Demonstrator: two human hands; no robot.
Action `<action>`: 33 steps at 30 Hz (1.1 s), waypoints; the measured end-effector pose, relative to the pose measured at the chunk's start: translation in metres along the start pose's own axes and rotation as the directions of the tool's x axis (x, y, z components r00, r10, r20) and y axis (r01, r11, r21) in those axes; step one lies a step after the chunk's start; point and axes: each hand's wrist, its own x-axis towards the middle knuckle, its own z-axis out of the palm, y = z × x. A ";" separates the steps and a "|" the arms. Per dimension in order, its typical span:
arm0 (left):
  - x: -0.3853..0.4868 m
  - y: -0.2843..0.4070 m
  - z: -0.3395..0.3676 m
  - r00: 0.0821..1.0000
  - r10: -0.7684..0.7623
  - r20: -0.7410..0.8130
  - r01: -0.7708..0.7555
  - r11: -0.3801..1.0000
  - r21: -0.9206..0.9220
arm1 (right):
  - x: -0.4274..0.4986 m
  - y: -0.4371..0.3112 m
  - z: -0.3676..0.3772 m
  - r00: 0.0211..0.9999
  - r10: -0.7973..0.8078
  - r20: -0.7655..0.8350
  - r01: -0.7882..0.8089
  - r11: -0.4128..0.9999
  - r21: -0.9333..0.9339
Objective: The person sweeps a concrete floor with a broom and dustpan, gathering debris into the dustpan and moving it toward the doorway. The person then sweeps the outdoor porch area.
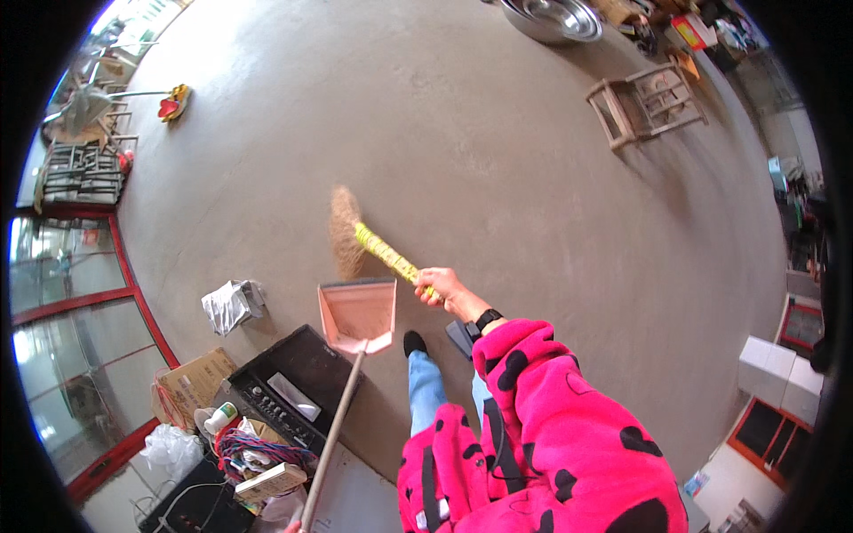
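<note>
My right hand (441, 288) grips the yellow-wrapped handle of a short straw broom (345, 233). The broom's bristles reach the concrete floor, close to the front lip of a pink long-handled dustpan (358, 313). The dustpan lies flat, its open edge facing away from me, and its pole slants down towards the bottom of the view. At the bottom edge, only a sliver of my left hand (293, 527) shows, closed around that pole. I cannot make out any debris in the pan.
A black amplifier-like box (293, 386) stands left of the dustpan, near bundled coloured wires (256, 453) and a cardboard box (193, 383). Folded white paper or bags (230, 305) lie on the floor. Further off are a wooden chair (643, 106), metal basins (553, 20) and red-framed glass doors (80, 300).
</note>
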 end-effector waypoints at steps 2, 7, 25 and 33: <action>0.018 0.019 -0.024 0.998 0.046 0.036 -0.047 0.998 0.031 | -0.014 0.008 -0.022 0.992 -0.003 -0.127 0.024 0.986 0.163; 0.075 0.062 -0.038 0.993 0.080 0.091 -0.082 0.996 0.020 | -0.138 0.017 -0.112 0.975 -0.041 -0.220 0.107 0.948 0.299; 0.146 0.147 0.024 0.988 0.152 0.034 -0.144 0.977 -0.158 | -0.375 0.175 -0.291 0.493 0.163 -0.855 0.278 0.901 0.332; 0.117 0.164 0.016 0.999 0.051 0.008 -0.048 0.963 -0.264 | -0.139 0.094 -0.122 0.612 0.087 -0.786 0.214 0.938 0.271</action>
